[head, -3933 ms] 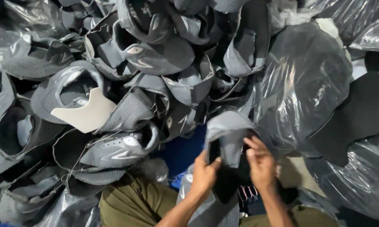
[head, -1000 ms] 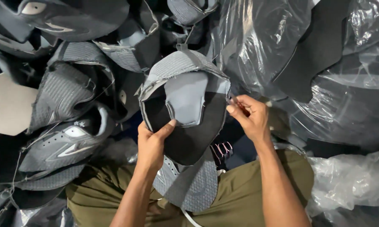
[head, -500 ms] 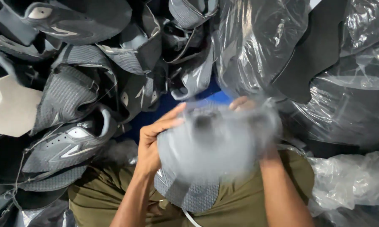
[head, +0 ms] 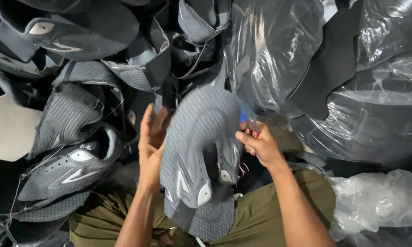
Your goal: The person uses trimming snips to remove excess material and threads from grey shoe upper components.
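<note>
Grey mesh shoe upper (head: 199, 155) held over lap. Left hand (head: 150, 137) spread flat against its left edge; right hand (head: 256, 144) pinching small red-handled tool (head: 250, 133). Heaped uppers (head: 73, 114) left.

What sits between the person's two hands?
In the head view, a grey knit shoe upper hangs between the left hand and the right hand.

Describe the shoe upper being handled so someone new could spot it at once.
Start from the heap of grey shoe uppers filling the left side, then move right to the person's lap in olive trousers. The grey mesh upper there sits between the left hand and right hand. Unlike its neighbours it is lifted clear of the pile, motion-blurred, with pale oval patches.
</note>
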